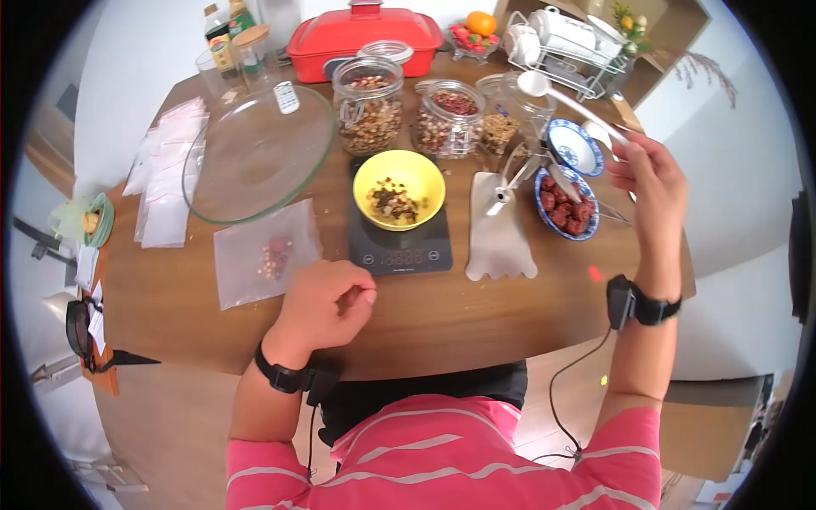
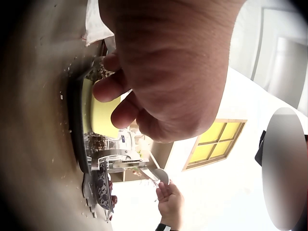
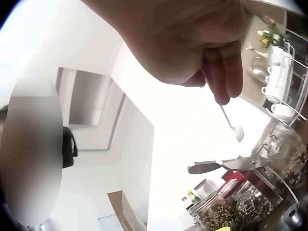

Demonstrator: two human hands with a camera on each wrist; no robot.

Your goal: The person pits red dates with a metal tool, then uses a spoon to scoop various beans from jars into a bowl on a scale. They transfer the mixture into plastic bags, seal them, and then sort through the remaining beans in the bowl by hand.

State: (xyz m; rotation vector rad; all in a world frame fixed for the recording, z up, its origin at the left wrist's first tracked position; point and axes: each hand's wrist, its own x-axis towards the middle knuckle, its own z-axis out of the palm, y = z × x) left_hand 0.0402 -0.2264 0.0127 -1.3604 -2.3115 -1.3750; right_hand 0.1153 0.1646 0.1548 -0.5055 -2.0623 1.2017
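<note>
My right hand (image 1: 650, 174) pinches the thin handle of a long white spoon (image 1: 535, 83), raised above the right side of the table. In the right wrist view the spoon's bowl end points away and down from the fingertips. My left hand (image 1: 327, 302) hovers at the front of the table with loosely curled fingers and nothing in them. Just beyond it a yellow bowl (image 1: 427, 174) with a mix of dark and tan bits stands on a black kitchen scale (image 1: 399, 258). Left of that lies a plastic bag (image 1: 238, 276) with some mixed bits inside.
A blue-patterned bowl (image 1: 568, 208) of dark red dried fruit sits near the right edge, another blue-rimmed bowl (image 1: 575, 146) behind it. Glass jars (image 1: 367, 110) of mixed grains, a glass lid (image 1: 255, 161), flat bags (image 1: 170, 187) and a red cooker (image 1: 365, 38) stand farther back.
</note>
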